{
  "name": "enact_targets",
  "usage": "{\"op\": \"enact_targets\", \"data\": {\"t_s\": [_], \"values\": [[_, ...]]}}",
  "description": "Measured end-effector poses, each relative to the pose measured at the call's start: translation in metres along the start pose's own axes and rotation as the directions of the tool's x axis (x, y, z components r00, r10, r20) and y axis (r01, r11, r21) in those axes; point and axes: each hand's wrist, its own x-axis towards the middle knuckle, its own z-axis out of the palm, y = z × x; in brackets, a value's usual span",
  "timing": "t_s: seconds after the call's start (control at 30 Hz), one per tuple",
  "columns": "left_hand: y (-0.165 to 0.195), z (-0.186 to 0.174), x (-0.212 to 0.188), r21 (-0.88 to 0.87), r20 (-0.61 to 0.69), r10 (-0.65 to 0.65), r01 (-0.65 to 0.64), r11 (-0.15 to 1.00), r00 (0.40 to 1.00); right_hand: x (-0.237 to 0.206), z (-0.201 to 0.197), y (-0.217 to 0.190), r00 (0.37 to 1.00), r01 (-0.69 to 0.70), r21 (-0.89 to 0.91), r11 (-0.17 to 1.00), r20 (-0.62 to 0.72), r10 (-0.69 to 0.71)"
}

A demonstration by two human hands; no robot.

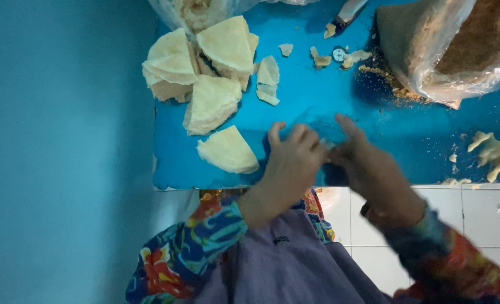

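My left hand (289,163) and my right hand (368,166) meet fingertip to fingertip over the near edge of a blue work surface (407,132). Both are blurred, and whatever lies between the fingertips is too small and smeared to make out. Just left of my left hand lies a single pale quarter-round pastry sheet (228,150). Beyond it sit stacks of the same folded sheets (202,67). My sleeves are patterned in bright colours.
A clear plastic bag of brown crumbs (458,48) stands at the far right, with crumbs spilled beside it. Torn pastry scraps (268,80) dot the middle, and pale dough bits (494,155) lie at the right edge. A teal wall is on the left; white tiles below.
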Motion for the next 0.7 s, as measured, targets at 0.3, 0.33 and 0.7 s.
{"op": "enact_targets", "data": {"t_s": [0.3,0.33,0.7], "values": [[0.000,-0.008,0.007,0.181,0.072,0.120,-0.131,0.975,0.990,-0.012,0.005,0.006,0.997,0.062,0.002,0.998,-0.033,-0.062],[0.005,-0.008,0.001,0.210,0.051,0.127,-0.135,0.968,0.991,-0.017,0.010,0.007,0.991,0.109,-0.073,0.991,-0.064,-0.114],[0.012,-0.008,-0.011,0.184,0.079,0.079,-0.092,0.979,0.994,-0.013,-0.002,0.006,0.992,0.112,0.052,0.992,0.058,-0.115]]}}
